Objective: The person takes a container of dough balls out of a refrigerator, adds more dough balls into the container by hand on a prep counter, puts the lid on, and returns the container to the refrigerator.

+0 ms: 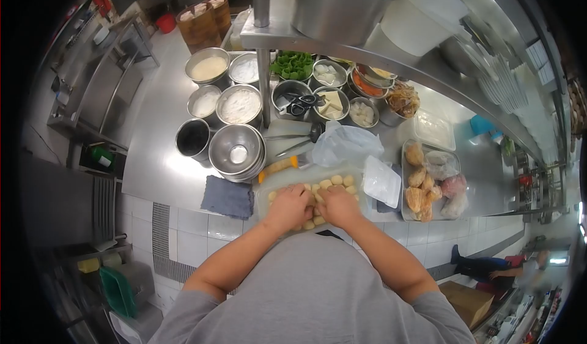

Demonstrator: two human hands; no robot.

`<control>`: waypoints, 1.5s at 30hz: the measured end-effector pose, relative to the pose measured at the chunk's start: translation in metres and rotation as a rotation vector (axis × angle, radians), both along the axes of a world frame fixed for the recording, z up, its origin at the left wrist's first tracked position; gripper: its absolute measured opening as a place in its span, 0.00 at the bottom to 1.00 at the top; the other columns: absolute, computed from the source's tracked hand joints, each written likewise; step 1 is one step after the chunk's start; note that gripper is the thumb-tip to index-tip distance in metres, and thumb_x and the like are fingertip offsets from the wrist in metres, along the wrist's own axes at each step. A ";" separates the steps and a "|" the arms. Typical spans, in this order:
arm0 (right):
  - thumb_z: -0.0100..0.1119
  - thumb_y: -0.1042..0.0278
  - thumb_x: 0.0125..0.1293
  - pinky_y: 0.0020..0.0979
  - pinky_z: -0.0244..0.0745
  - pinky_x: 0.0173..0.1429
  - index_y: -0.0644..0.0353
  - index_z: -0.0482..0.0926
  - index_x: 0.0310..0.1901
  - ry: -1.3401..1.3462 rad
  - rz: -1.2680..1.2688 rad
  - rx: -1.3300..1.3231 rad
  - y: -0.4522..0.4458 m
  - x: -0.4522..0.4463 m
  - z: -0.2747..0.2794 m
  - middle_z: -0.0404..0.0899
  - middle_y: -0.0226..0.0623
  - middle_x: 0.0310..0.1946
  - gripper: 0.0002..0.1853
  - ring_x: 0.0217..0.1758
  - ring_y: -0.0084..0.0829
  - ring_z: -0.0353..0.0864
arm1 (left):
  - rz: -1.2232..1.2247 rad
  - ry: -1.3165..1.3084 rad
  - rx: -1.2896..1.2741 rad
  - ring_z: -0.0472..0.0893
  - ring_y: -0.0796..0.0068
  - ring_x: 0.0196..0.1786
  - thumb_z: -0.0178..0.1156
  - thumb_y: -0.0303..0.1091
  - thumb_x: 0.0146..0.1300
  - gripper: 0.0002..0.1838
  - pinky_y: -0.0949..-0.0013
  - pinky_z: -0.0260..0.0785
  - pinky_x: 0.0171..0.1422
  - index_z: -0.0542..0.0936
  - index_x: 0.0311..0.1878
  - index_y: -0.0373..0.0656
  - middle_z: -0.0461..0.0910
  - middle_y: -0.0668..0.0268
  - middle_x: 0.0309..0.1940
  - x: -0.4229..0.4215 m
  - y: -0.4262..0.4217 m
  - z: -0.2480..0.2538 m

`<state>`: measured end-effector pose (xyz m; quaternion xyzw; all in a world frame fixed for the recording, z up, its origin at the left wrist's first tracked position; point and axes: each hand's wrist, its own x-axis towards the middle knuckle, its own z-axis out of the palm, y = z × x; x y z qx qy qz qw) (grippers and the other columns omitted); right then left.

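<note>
Pale round dough balls (pixel 336 179) lie in rows in a shallow translucent tray (pixel 263 200) at the front edge of the steel table. My left hand (pixel 292 204) is over the tray's middle, fingers bent down among the balls. Close beside it, my right hand (pixel 337 204) curls inward, so the fingertips of both hands nearly meet. Both look closed on dough balls, though the fingers hide most of what is between them. An orange-handled tool (pixel 278 168) lies behind the tray. At the right stands a white plastic lid (pixel 382 182).
Stacked steel bowls (pixel 237 151) and a folded dark cloth (pixel 227 197) lie left of the tray. Behind are a plastic bag (pixel 345 145) and several ingredient pots. A container of bagged food (pixel 431 185) stands right. A steel shelf (pixel 367 59) overhangs the back. Another person (pixel 489 270) is at far right.
</note>
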<state>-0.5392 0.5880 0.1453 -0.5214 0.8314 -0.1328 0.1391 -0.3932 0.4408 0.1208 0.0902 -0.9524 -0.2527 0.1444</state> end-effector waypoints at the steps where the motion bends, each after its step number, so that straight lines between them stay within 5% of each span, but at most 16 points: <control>1: 0.71 0.61 0.67 0.51 0.83 0.56 0.58 0.85 0.54 -0.046 0.023 0.007 0.001 -0.001 0.005 0.88 0.46 0.47 0.17 0.54 0.51 0.85 | 0.007 0.000 0.002 0.84 0.52 0.52 0.73 0.39 0.56 0.15 0.51 0.77 0.58 0.83 0.42 0.43 0.82 0.56 0.46 0.001 -0.001 -0.001; 11: 0.68 0.61 0.69 0.49 0.82 0.58 0.61 0.88 0.54 -0.310 0.062 0.272 -0.014 -0.027 0.009 0.90 0.48 0.49 0.17 0.54 0.51 0.88 | -0.069 0.000 0.019 0.81 0.57 0.54 0.72 0.35 0.56 0.12 0.53 0.72 0.61 0.86 0.43 0.44 0.80 0.61 0.46 0.001 -0.005 0.001; 15: 0.70 0.63 0.68 0.49 0.82 0.58 0.60 0.87 0.58 -0.207 0.039 0.332 -0.017 -0.008 0.014 0.90 0.46 0.49 0.19 0.53 0.51 0.89 | -0.058 0.050 0.089 0.81 0.55 0.55 0.71 0.33 0.56 0.12 0.52 0.72 0.62 0.86 0.44 0.44 0.80 0.61 0.46 0.001 -0.007 -0.008; 18: 0.70 0.66 0.68 0.49 0.82 0.58 0.59 0.85 0.61 -0.379 -0.165 0.295 -0.008 0.011 0.028 0.90 0.46 0.51 0.21 0.56 0.51 0.88 | -0.060 0.020 0.193 0.81 0.53 0.57 0.72 0.32 0.56 0.15 0.52 0.72 0.63 0.85 0.47 0.43 0.80 0.60 0.48 0.008 -0.011 -0.013; 20: 0.70 0.69 0.68 0.49 0.82 0.59 0.59 0.84 0.61 -0.266 -0.029 0.090 0.004 0.017 0.008 0.88 0.45 0.53 0.20 0.58 0.52 0.86 | -0.038 0.005 0.212 0.81 0.53 0.58 0.73 0.34 0.56 0.16 0.52 0.72 0.63 0.85 0.49 0.44 0.80 0.59 0.50 0.015 -0.016 -0.007; 30: 0.72 0.66 0.65 0.51 0.82 0.59 0.58 0.86 0.55 -0.162 0.040 0.121 -0.005 0.002 -0.008 0.86 0.45 0.50 0.17 0.58 0.51 0.85 | 0.115 0.008 0.085 0.80 0.55 0.55 0.76 0.45 0.56 0.21 0.51 0.69 0.59 0.86 0.49 0.45 0.79 0.60 0.51 0.008 0.010 -0.009; 45: 0.67 0.63 0.69 0.50 0.84 0.53 0.54 0.87 0.45 -0.021 0.065 0.162 -0.002 -0.008 0.002 0.85 0.41 0.46 0.08 0.52 0.48 0.86 | 0.145 -0.119 -0.011 0.79 0.54 0.54 0.75 0.40 0.55 0.14 0.49 0.65 0.60 0.87 0.42 0.47 0.79 0.58 0.47 -0.007 0.008 0.005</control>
